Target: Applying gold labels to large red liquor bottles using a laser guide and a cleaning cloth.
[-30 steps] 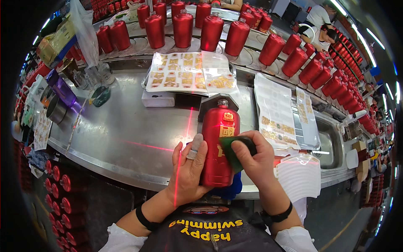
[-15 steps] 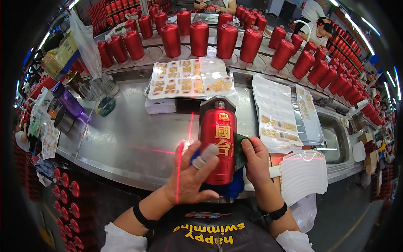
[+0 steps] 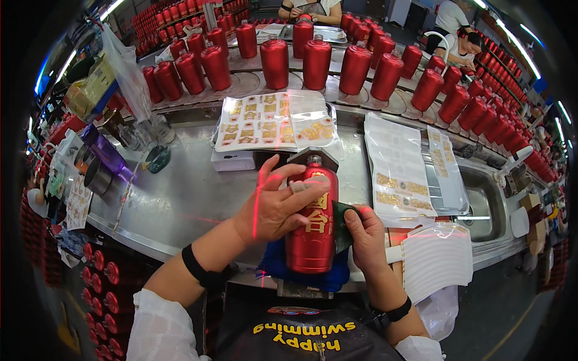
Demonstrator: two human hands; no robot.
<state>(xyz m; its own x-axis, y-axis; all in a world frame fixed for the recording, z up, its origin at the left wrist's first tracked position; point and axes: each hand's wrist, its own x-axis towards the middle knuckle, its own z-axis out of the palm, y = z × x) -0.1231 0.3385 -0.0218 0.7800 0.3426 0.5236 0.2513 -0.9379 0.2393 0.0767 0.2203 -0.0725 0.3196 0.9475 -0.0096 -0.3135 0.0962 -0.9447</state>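
A red bottle [image 3: 310, 249] with gold raised characters lies tilted back in front of me, its neck away from me, on a blue cloth [image 3: 274, 257] and a dark angled rest [image 3: 328, 161]. My left hand [image 3: 280, 204] reaches across the bottle's upper part with fingers spread. White covers sit on some fingers, and the fingertips are at the upper characters, hiding part of them. At the bottle's right side, my right hand [image 3: 365, 237] pinches a dark green flat piece [image 3: 342, 225] between thumb and fingers, against or close to the bottle.
Gold sticker sheets [image 3: 259, 120] lie on a white box beyond the bottle; more sheets [image 3: 400, 174] lie right, near a sink [image 3: 487, 207]. Red bottles [image 3: 316, 63] line a curved conveyor. White curved strips [image 3: 436, 256] are near right; a purple container [image 3: 105, 150] stands left. Other people work behind.
My left hand has moved up and away from me, from beside the lower characters to the upper ones. The right hand keeps the green piece. Bottles on the conveyor have shifted.
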